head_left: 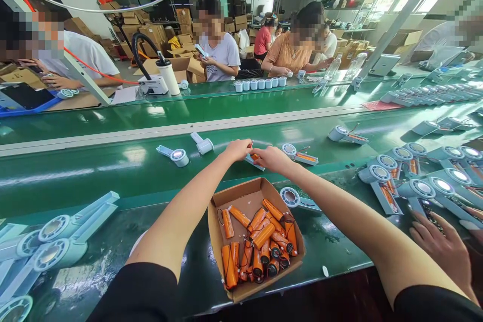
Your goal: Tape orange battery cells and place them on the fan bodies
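Above the green belt, my two hands meet over a light blue fan housing [253, 162], only part of which shows between them. My right hand [274, 159] is closed around an orange-wrapped battery [255, 156] at the housing's handle. Beside it my left hand [238, 150] has its fingers pinched together near the battery's end; what they hold is too small to make out. Below my forearms stands an open cardboard box [216, 226] with several orange batteries [264, 235] with dark wires. A round-headed housing [290, 197] lies by the box's right corner, partly behind my right forearm.
Two housings [178, 157] lie left on the belt [94, 161]; others with batteries [306, 158] lie right. Housings pile up at left [56, 229] and right [418, 188]. Another person's hand [439, 241] reaches in at right. Several people sit across the line.
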`<control>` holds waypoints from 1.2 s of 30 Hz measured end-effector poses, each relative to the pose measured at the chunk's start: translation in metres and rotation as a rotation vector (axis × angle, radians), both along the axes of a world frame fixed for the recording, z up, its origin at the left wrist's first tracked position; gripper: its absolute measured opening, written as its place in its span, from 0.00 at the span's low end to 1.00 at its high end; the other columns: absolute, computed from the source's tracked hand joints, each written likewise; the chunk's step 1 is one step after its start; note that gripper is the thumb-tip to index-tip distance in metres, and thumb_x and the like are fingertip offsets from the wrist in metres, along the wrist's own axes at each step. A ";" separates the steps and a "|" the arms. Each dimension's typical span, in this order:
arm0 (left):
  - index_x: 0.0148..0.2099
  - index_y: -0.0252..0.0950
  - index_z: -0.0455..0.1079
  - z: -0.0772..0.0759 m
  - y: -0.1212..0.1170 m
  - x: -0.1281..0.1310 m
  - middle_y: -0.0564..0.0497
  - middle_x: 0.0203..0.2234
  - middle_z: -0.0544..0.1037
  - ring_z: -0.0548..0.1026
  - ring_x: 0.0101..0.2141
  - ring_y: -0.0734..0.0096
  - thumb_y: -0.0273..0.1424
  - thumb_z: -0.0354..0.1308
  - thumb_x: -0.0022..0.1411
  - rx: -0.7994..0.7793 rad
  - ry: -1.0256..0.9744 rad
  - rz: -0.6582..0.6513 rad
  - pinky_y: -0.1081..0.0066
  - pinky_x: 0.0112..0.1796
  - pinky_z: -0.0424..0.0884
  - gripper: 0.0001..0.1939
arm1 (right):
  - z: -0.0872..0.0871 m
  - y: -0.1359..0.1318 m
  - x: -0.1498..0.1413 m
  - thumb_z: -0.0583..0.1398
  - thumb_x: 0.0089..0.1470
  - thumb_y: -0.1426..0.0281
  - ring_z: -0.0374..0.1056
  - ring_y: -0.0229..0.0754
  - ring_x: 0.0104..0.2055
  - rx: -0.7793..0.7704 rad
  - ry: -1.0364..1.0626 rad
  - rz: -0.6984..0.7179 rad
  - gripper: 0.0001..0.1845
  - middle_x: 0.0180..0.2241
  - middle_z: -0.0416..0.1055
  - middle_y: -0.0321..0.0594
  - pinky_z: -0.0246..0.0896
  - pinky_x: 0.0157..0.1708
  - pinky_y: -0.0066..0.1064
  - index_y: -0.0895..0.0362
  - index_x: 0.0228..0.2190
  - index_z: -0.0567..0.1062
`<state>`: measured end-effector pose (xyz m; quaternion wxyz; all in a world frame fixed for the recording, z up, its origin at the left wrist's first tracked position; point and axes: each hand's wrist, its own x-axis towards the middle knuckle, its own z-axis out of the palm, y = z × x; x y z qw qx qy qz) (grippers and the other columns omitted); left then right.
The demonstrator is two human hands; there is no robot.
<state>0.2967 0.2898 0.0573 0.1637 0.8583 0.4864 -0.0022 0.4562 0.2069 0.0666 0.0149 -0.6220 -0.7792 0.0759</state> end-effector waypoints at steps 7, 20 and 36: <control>0.56 0.36 0.75 -0.004 0.003 0.006 0.44 0.52 0.79 0.78 0.52 0.59 0.41 0.60 0.75 -0.038 -0.082 0.006 0.51 0.55 0.75 0.16 | -0.008 0.001 -0.010 0.56 0.70 0.54 0.78 0.59 0.53 -0.072 -0.172 0.031 0.24 0.50 0.82 0.52 0.70 0.49 0.44 0.47 0.60 0.76; 0.58 0.37 0.74 0.002 -0.015 0.014 0.44 0.54 0.78 0.78 0.52 0.59 0.40 0.62 0.73 -0.029 -0.125 0.079 0.53 0.53 0.78 0.17 | 0.006 0.013 -0.005 0.58 0.69 0.63 0.78 0.55 0.53 -0.071 -0.275 0.116 0.19 0.51 0.83 0.51 0.69 0.49 0.37 0.51 0.56 0.81; 0.67 0.39 0.66 0.025 -0.086 -0.082 0.43 0.66 0.74 0.68 0.67 0.57 0.35 0.58 0.73 0.003 -0.370 0.103 0.61 0.66 0.64 0.23 | 0.013 0.014 0.003 0.59 0.63 0.75 0.70 0.57 0.65 0.037 -0.255 0.104 0.21 0.63 0.74 0.55 0.63 0.64 0.45 0.57 0.55 0.83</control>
